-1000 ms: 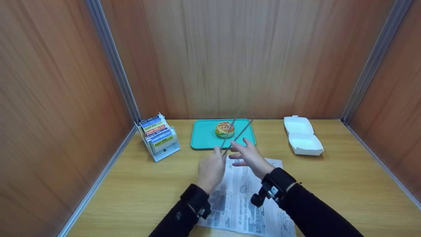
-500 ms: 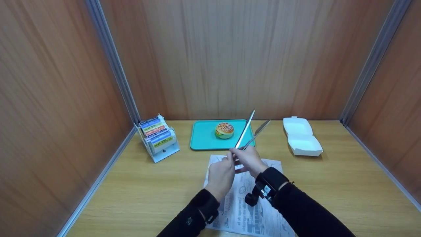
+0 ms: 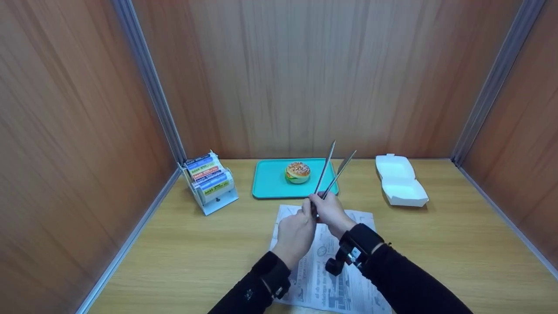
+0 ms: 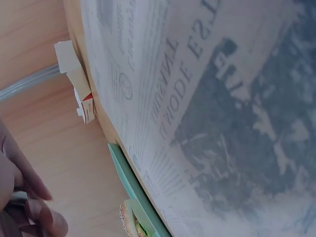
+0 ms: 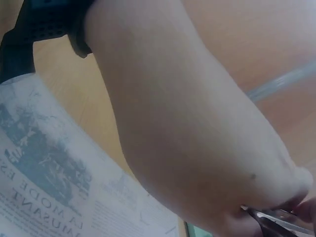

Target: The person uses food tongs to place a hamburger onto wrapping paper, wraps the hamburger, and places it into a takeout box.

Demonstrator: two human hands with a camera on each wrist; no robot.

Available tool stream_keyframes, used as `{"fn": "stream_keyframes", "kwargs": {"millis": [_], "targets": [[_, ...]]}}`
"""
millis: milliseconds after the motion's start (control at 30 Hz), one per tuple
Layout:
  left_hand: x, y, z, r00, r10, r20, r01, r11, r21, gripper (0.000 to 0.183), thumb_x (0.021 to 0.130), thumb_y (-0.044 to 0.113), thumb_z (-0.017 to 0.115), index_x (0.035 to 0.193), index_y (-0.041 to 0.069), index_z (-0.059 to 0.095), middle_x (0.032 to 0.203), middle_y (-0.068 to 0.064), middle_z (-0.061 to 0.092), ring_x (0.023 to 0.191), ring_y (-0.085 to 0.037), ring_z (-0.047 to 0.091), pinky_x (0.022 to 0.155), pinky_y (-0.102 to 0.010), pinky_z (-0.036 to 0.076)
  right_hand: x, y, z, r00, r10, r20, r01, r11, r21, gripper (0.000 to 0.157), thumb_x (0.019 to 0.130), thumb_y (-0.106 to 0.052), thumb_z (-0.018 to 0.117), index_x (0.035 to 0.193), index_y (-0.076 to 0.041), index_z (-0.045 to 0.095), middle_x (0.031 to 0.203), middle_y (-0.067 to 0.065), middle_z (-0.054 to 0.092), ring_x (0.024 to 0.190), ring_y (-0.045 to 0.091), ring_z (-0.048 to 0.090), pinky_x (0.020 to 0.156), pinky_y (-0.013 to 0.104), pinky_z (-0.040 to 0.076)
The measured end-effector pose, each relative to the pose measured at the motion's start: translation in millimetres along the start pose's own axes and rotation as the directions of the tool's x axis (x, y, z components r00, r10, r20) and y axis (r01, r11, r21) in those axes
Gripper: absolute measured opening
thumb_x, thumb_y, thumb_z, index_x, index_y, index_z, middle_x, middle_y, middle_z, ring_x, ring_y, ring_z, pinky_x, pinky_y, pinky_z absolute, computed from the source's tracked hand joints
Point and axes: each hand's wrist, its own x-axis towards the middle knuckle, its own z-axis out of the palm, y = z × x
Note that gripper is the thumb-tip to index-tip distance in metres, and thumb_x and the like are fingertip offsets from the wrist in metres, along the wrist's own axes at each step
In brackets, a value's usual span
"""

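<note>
A pair of metal tongs (image 3: 325, 169) is held up in front of me, its two arms spread apart and pointing to the back wall. My left hand (image 3: 294, 233) grips the near end. Just beside it, my right hand (image 3: 335, 214) pinches the tongs lower down their arms; part of the metal (image 5: 279, 223) shows by its fingers in the right wrist view. Beyond both hands, a seeded burger (image 3: 297, 172) sits on a turquoise tray (image 3: 268, 185). Below the hands lies a printed newspaper-style sheet (image 3: 316, 283), partly covered by the wrists.
At the back right, a white hinged takeaway box (image 3: 404, 192) lies with its lid up. A white rack (image 3: 211, 181) with colourful labelled rolls or packets stands at the left. Wood-grain panels (image 3: 279, 78) enclose the table (image 3: 196, 261) at the back and sides.
The tongs have swung to the right, from in front of the burger to over the tray's right edge. My right hand has closed from spread fingers onto the tongs; the left has moved right.
</note>
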Motion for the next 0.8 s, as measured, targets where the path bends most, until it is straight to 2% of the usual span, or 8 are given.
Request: {"fn": "stream_keyframes", "kwargs": {"millis": [133,233,300,367,433,533,633,800], "targets": [[0.3,-7.7,-6.0,0.996,0.084,0.035,-0.079,0.99,-0.117,0.051,0.108,0.03,0.063,0.146,0.001,0.046,0.063,0.007,0.045,0.045,-0.006,0.034,0.042,-0.02,0.026,5.7,-0.2,-12.5,0.998,0.05,0.05,-0.054,0.995,0.082,0.016,0.115,-0.015,0.04,0.117,-0.003,0.05,0.098,0.008,0.061,0.088,0.02,0.062,0.076,0.032,0.056],[0.8,-16.1,-13.3,0.99,0.115,0.086,-0.095,0.974,-0.208,0.064,0.109,0.039,0.061,0.157,0.002,0.042,0.063,0.008,0.044,0.047,-0.005,0.034,0.044,-0.019,0.027,10.2,1.2,-24.6,0.996,0.072,0.046,-0.077,0.991,0.11,0.018,0.115,-0.014,0.038,0.129,-0.003,0.04,0.097,0.009,0.055,0.088,0.021,0.061,0.083,0.036,0.059],[2.7,-25.4,-17.1,0.99,0.096,0.107,-0.068,0.967,-0.245,0.063,0.109,0.042,0.06,0.156,0.004,0.047,0.065,0.007,0.05,0.049,-0.007,0.04,0.046,-0.02,0.034,13.0,2.9,-31.6,0.997,0.068,0.032,-0.071,0.992,0.103,0.021,0.114,-0.013,0.038,0.133,-0.003,0.034,0.092,0.007,0.051,0.082,0.019,0.059,0.082,0.035,0.06],[7.3,-37.5,-17.3,0.988,0.056,0.144,-0.013,0.958,-0.286,0.049,0.11,0.042,0.058,0.144,0.006,0.062,0.071,0.005,0.06,0.056,-0.008,0.051,0.053,-0.021,0.045,14.5,4.3,-39.4,0.998,0.058,0.005,-0.058,0.996,0.074,0.025,0.113,-0.011,0.04,0.134,-0.003,0.031,0.089,0.006,0.046,0.075,0.015,0.052,0.071,0.029,0.057],[12.4,-54.1,-14.7,0.984,0.021,0.176,0.037,0.946,-0.321,0.034,0.109,0.037,0.061,0.126,0.009,0.073,0.082,0.001,0.069,0.068,-0.012,0.062,0.063,-0.026,0.054,14.7,6.4,-45.9,0.999,0.033,-0.019,-0.033,0.999,0.018,0.025,0.11,-0.009,0.043,0.132,-0.002,0.033,0.084,0.003,0.043,0.067,0.012,0.043,0.06,0.024,0.046],[18.2,-84.0,-5.7,0.974,-0.007,0.229,0.085,0.939,-0.334,0.02,0.106,0.027,0.067,0.106,0.011,0.077,0.098,-0.003,0.075,0.088,-0.018,0.07,0.08,-0.034,0.06,13.8,9.9,-53.7,0.999,-0.008,-0.04,0.004,0.996,-0.09,0.023,0.106,-0.008,0.05,0.126,-0.001,0.04,0.077,0.0,0.04,0.059,0.01,0.034,0.051,0.022,0.03],[19.9,-113.3,6.6,0.955,-0.031,0.295,0.122,0.948,-0.295,0.021,0.104,0.022,0.069,0.114,0.005,0.077,0.11,-0.011,0.074,0.103,-0.028,0.07,0.092,-0.043,0.06,14.1,11.6,-58.9,0.998,-0.022,-0.056,0.012,0.983,-0.181,0.02,0.107,-0.012,0.057,0.122,-0.002,0.049,0.068,-0.003,0.037,0.053,0.009,0.029,0.049,0.023,0.024],[15.2,-146.1,30.0,0.902,-0.104,0.418,0.205,0.957,-0.204,0.043,0.106,0.025,0.067,0.137,-0.005,0.065,0.135,-0.024,0.064,0.127,-0.041,0.061,0.108,-0.056,0.051,19.6,9.3,-65.7,0.999,-0.004,-0.045,-0.008,0.962,-0.273,0.018,0.108,-0.016,0.057,0.121,-0.004,0.053,0.067,-0.004,0.038,0.051,0.009,0.029,0.049,0.024,0.026]]}}
